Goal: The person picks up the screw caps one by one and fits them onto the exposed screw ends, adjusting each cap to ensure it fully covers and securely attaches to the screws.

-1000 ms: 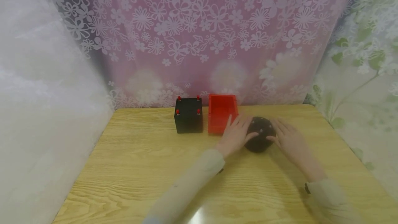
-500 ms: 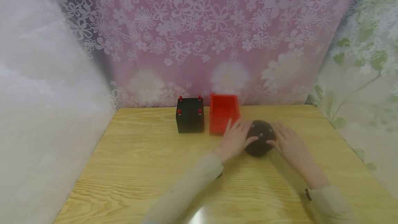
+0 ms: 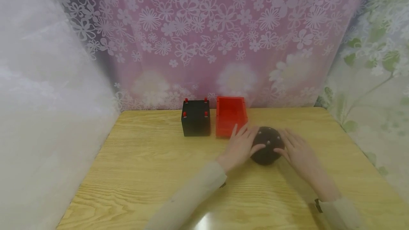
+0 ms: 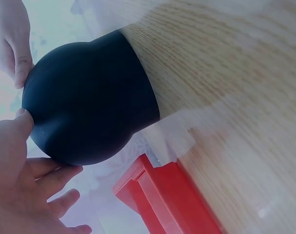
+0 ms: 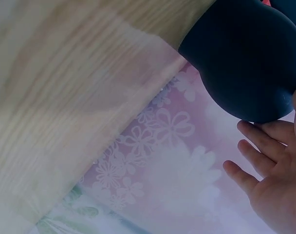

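Observation:
A black, bulbous object [image 3: 266, 155] with a narrower straight base and several small pale studs on top stands at the right of the table, between both hands. My left hand [image 3: 238, 150] holds its left side, thumb in front and fingers behind. On the opposite side my right hand [image 3: 298, 157] holds it the same way. In the left wrist view the smooth black object [image 4: 89, 102] has its base close against the wood, and the left hand's outer fingers [image 4: 65, 202] spread free of it. Only some right fingertips [image 5: 243, 124] meet its surface in the right wrist view.
A red open-topped box [image 3: 223, 129] stands just left of the left hand. Beside it is a black cube-shaped box [image 3: 196, 125] with red knobs at its top corners. The wooden table [image 3: 143, 173] ends at a pink flowered curtain [image 3: 191, 27].
Both hands have drawn the black bulbous object a short way toward the near edge of the table, their hold unchanged. The red box and the black box stay on the table where they were.

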Demonstrator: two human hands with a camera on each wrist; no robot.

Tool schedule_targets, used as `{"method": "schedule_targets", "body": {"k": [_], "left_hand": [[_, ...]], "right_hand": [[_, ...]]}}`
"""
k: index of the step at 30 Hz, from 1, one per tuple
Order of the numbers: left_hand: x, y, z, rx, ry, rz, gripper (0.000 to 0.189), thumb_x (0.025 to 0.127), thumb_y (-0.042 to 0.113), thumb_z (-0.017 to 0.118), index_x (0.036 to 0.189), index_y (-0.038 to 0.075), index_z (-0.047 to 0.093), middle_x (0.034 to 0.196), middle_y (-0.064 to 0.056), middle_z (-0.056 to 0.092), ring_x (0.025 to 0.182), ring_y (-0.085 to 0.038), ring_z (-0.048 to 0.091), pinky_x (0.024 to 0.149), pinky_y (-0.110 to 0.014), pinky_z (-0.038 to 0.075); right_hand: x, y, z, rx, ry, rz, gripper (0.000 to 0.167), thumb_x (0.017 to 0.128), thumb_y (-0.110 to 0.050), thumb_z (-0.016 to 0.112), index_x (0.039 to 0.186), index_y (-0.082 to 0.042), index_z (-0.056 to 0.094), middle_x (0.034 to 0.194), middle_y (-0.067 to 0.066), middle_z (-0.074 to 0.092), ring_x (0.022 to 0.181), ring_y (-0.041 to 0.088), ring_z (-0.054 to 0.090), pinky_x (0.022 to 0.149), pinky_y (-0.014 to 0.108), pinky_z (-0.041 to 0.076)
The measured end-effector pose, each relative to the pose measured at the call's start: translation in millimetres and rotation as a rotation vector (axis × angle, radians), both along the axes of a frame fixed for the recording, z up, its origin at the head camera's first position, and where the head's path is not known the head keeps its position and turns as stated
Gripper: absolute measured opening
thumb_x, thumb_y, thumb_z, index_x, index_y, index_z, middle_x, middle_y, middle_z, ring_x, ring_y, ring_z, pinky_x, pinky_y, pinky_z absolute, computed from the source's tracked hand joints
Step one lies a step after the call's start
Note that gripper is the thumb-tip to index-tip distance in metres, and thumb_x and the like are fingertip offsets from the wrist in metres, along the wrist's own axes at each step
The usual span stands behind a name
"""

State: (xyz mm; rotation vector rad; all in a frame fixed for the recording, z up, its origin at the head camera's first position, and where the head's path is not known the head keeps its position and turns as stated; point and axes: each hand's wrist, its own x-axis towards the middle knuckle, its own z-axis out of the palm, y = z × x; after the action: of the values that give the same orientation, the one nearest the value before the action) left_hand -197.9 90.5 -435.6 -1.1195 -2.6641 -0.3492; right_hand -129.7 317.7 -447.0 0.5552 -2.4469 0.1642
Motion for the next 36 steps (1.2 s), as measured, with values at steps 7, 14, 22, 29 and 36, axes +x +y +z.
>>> {"method": "schedule_targets", "body": {"k": [7,14,22,29,36], "left_hand": [[5.7,-11.2,1.6,0.024,-0.006,-0.016,0.069,0.103,0.058,0.043,0.158,0.015,0.037,0.157,-0.001,0.046,0.153,-0.022,0.026,0.124,-0.056,0.018],[8.1,-22.1,2.2,0.021,-0.031,-0.017,0.070,0.103,0.058,0.043,0.159,0.017,0.034,0.156,0.000,0.047,0.154,-0.022,0.025,0.125,-0.055,0.013],[9.2,-34.8,-1.0,0.032,-0.008,-0.012,0.071,0.103,0.058,0.045,0.159,0.016,0.036,0.156,0.000,0.048,0.153,-0.023,0.028,0.124,-0.056,0.016],[11.1,-44.7,-2.5,0.043,0.002,-0.010,0.070,0.102,0.057,0.046,0.157,0.014,0.039,0.156,-0.001,0.048,0.152,-0.026,0.030,0.123,-0.057,0.017],[12.4,-56.1,-0.7,0.040,0.002,0.015,0.070,0.101,0.058,0.048,0.157,0.015,0.039,0.155,0.001,0.049,0.151,-0.025,0.032,0.123,-0.057,0.019]], "right_hand": [[6.7,-10,2.7,0.006,0.000,0.004,0.083,0.102,-0.062,0.030,0.147,0.005,0.047,0.137,0.031,0.057,0.126,0.049,0.053,0.098,0.068,0.045],[6.8,-19,-0.6,-0.006,0.048,0.032,0.083,0.103,-0.061,0.029,0.142,0.008,0.051,0.133,0.030,0.060,0.123,0.049,0.056,0.095,0.068,0.047],[4.6,-31,-1.7,-0.010,0.093,0.059,0.082,0.104,-0.060,0.030,0.139,0.011,0.053,0.130,0.031,0.061,0.119,0.051,0.058,0.091,0.068,0.049],[3.6,-38,-4.5,-0.015,0.110,0.069,0.082,0.103,-0.062,0.030,0.139,0.008,0.056,0.131,0.030,0.062,0.117,0.049,0.060,0.088,0.067,0.051],[3.6,-51,-1.2,-0.023,0.097,0.084,0.081,0.104,-0.060,0.031,0.140,0.009,0.054,0.129,0.030,0.062,0.118,0.050,0.060,0.088,0.067,0.051]]}}
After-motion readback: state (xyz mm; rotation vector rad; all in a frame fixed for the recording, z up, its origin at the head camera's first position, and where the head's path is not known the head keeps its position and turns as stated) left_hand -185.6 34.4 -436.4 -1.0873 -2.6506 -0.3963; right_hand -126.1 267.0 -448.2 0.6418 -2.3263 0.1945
